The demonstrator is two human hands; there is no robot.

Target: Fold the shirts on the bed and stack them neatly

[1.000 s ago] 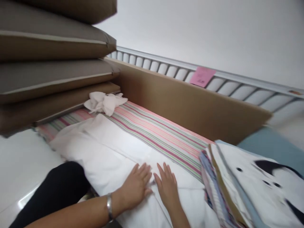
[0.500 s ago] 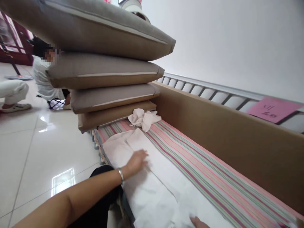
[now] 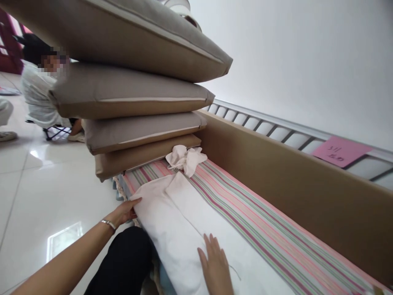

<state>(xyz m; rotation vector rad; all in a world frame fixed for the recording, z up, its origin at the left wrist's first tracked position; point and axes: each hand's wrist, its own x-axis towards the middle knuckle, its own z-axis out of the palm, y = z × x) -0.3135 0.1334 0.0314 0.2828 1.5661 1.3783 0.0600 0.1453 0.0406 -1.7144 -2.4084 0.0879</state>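
Pinching the edge of the white cloth (image 3: 175, 225) between thumb and fingers, your left hand (image 3: 125, 211) is gripping its outer side, while your right hand (image 3: 215, 264) is pressing palm-down on top, fingers slightly spread. The cloth is lying over a striped sheet (image 3: 254, 221); beyond its far end, a crumpled cloth (image 3: 186, 159) is resting beside stacked cushions (image 3: 135, 92). A brown board (image 3: 285, 172) is lining the sheet's far side, below a pink note (image 3: 341, 151).
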